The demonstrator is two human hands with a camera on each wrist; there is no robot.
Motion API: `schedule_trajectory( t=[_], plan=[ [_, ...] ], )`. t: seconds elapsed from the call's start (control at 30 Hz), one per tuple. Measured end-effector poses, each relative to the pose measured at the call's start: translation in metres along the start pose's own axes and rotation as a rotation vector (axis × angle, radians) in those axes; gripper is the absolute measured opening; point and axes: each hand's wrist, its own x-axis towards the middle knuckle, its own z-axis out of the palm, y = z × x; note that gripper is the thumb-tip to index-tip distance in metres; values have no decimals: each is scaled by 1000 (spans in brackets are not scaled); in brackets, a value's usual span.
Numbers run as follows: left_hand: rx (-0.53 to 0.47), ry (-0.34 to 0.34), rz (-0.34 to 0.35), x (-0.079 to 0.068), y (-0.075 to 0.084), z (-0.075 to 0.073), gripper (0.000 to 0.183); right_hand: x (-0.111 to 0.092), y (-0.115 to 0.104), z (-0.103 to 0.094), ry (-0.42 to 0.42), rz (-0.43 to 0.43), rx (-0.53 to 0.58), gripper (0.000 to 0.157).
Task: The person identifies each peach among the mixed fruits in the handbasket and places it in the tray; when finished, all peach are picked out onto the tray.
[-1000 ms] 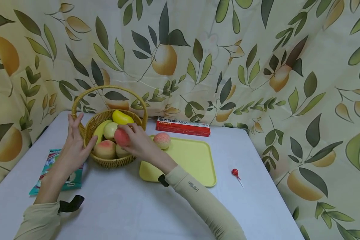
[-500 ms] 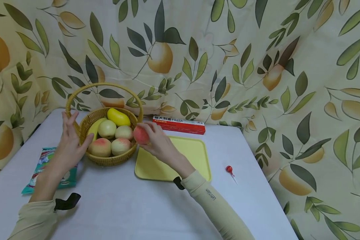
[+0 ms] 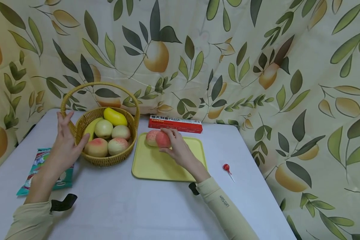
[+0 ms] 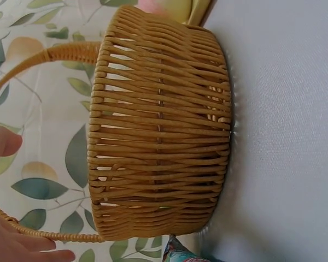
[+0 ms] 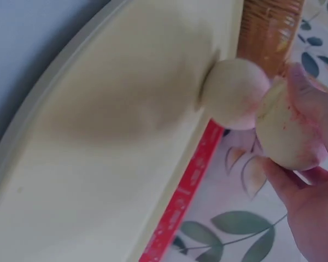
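Note:
My right hand (image 3: 181,150) grips a reddish peach (image 3: 163,139) between thumb and fingers over the yellow tray (image 3: 154,168). Another peach (image 3: 150,137) rests at the tray's back left corner, partly overlapped by the held one. In the right wrist view the held peach (image 5: 284,131) appears right beside the other peach (image 5: 235,93). My left hand (image 3: 63,148), fingers extended, stands at the left side of the wicker basket (image 3: 108,161), by its handle (image 4: 71,52). Inside the basket are peaches (image 3: 118,146), a pale green round fruit (image 3: 103,129), a banana (image 3: 91,128) and a yellow mango-like fruit (image 3: 115,116).
A red pasta box (image 3: 175,124) lies behind the tray. On the right is a red lollipop (image 3: 226,167). A teal snack bag (image 3: 64,178) lies under my left forearm. Patterned cloth (image 3: 192,83) hangs at the table's back.
My right hand has carried the reddish peach from above the basket rightward to over the tray. My left hand stays beside the basket. The head view has shifted slightly.

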Motion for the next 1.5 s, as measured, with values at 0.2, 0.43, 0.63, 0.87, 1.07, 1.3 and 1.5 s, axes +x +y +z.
schedule_trajectory(
  t=[0.2, 0.43, 0.63, 0.87, 1.07, 1.3, 1.5],
  plan=[
    [5, 9, 2, 0, 0, -1, 80, -3, 26, 5, 4, 50, -4, 81],
    [14, 4, 2, 0, -1, 0, 82, -3, 51, 13, -10, 130, -33, 77],
    [31, 2, -5, -1, -4, 1, 83, 1, 61, 18, -44, 176, -43, 78],
    [28, 9, 5, 0, -2, 0, 84, 3, 66, 20, -40, 174, -60, 78],
    [26, 12, 0, 1, -3, 0, 82, 2, 65, 20, -65, 186, -40, 78],
    [20, 5, 11, 2, -1, 1, 81, -3, 64, 18, -67, 183, -34, 77],
    [11, 1, 3, -1, -2, 0, 81, -2, 63, 19, -110, 161, -22, 75]
  ],
)
